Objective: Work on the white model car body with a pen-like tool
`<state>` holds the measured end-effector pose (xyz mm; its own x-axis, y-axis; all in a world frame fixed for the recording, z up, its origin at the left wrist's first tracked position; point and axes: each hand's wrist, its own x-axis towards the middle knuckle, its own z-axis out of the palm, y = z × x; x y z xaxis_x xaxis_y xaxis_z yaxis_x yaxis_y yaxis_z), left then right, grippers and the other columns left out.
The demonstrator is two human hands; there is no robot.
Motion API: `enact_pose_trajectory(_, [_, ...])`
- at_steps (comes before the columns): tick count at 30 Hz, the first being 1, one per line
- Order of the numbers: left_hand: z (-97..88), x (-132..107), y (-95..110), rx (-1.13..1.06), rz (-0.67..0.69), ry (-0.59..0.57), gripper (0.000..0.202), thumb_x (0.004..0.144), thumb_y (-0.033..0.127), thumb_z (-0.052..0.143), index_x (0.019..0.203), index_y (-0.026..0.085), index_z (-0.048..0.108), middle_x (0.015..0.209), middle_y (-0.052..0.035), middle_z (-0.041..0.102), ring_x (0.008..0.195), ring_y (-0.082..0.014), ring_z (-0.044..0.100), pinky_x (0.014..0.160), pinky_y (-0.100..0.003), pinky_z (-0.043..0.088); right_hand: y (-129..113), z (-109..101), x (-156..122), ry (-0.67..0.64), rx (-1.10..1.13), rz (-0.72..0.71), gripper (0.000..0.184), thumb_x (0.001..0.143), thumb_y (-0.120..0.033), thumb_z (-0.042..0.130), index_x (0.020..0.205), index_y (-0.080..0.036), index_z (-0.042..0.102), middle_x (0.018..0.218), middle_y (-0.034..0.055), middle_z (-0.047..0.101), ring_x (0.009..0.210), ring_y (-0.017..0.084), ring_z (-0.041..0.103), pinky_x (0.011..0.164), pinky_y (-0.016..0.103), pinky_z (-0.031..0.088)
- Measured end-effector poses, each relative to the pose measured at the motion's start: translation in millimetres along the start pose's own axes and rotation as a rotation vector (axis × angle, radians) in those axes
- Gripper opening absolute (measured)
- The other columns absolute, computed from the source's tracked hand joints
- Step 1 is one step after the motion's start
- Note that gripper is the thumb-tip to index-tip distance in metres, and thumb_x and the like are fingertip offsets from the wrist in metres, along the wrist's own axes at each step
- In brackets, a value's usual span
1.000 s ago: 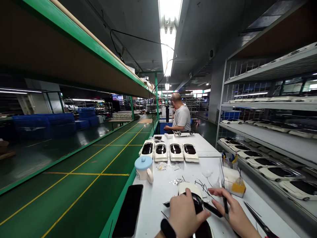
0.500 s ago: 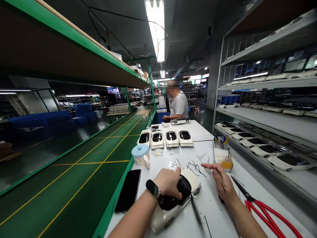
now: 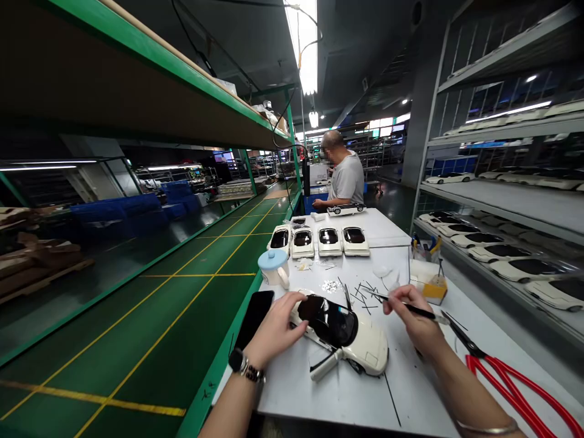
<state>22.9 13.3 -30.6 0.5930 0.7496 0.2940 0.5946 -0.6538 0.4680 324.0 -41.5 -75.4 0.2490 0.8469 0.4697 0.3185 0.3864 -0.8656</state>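
Observation:
A white model car (image 3: 353,344) with a black glossy roof lies on the white table (image 3: 347,395) in front of me, one door hanging open at its near side. My left hand (image 3: 274,328) grips its left end, fingers curled round the body. My right hand (image 3: 413,319) is closed on black tweezers (image 3: 401,304), whose tips point left over several thin black strips (image 3: 362,293) scattered on the table.
Red-handled scissors (image 3: 511,386) lie at the right. A phone (image 3: 254,311) and a blue-lidded mug (image 3: 275,267) sit on the left, several white model cars (image 3: 329,241) farther back. A co-worker (image 3: 344,179) sits beyond. Grey shelves (image 3: 502,210) hold more cars.
The model car has been turned so it lies across the table with its roof up. My right hand now holds the tweezers up, pointing left. The view has shifted.

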Motion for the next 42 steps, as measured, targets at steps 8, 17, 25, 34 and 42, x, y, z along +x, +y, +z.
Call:
enact_pose_trajectory(8, [25.8, -63.5, -25.4, -0.044, -0.102, 0.249, 0.018, 0.091, 0.023, 0.042, 0.105, 0.021, 0.053, 0.116, -0.0103, 0.055, 0.112, -0.0234, 0.053, 0.095, -0.040, 0.045, -52.8, 39.4, -24.0, -0.556, -0.332, -0.404, 0.015, 0.088, -0.028, 0.054, 0.078, -0.020, 0.047, 0.073, 0.0019, 0.056, 0.069, 0.014, 0.052, 0.065, 0.029, 0.044])
enact_pose_trajectory(17, [46.6, -70.2, -25.1, 0.054, -0.033, 0.259, 0.017, 0.087, 0.018, 0.045, 0.096, 0.021, 0.059, 0.105, -0.0089, 0.062, 0.100, -0.0233, 0.058, 0.088, -0.039, 0.048, -39.2, 71.0, -23.2, -0.399, -0.645, -0.835, 0.014, 0.087, -0.012, 0.046, 0.075, -0.019, 0.044, 0.065, -0.0004, 0.052, 0.065, 0.014, 0.042, 0.072, 0.033, 0.031])
enact_pose_trajectory(25, [45.2, -71.7, -21.8, 0.060, -0.003, 0.305, 0.017, 0.087, 0.015, 0.045, 0.091, 0.019, 0.061, 0.098, -0.0076, 0.064, 0.094, -0.0211, 0.059, 0.084, -0.036, 0.048, -39.8, 77.4, -23.6, -0.410, -0.787, -0.947, 0.021, 0.086, -0.006, 0.040, 0.068, -0.017, 0.044, 0.061, 0.0006, 0.048, 0.065, 0.014, 0.035, 0.071, 0.032, 0.027])
enact_pose_trajectory(34, [44.5, -59.4, -17.3, 0.063, 0.096, 0.417, 0.016, 0.085, 0.013, 0.048, 0.092, 0.019, 0.061, 0.096, -0.0062, 0.063, 0.091, -0.0205, 0.058, 0.082, -0.037, 0.049, -45.0, 72.0, -41.7, -0.421, -0.719, -0.945, 0.018, 0.081, -0.005, 0.043, 0.068, -0.016, 0.043, 0.063, 0.0013, 0.043, 0.065, 0.015, 0.031, 0.070, 0.033, 0.026])
enact_pose_trajectory(42, [49.8, -56.3, -14.3, 0.074, 0.146, 0.434, 0.016, 0.083, 0.011, 0.049, 0.090, 0.019, 0.061, 0.094, -0.0056, 0.063, 0.087, -0.0194, 0.059, 0.077, -0.035, 0.050, -38.8, 83.2, -26.9, -0.374, -0.779, -1.000, 0.022, 0.083, -0.003, 0.039, 0.066, -0.016, 0.046, 0.062, 0.0024, 0.045, 0.066, 0.015, 0.032, 0.069, 0.032, 0.026])
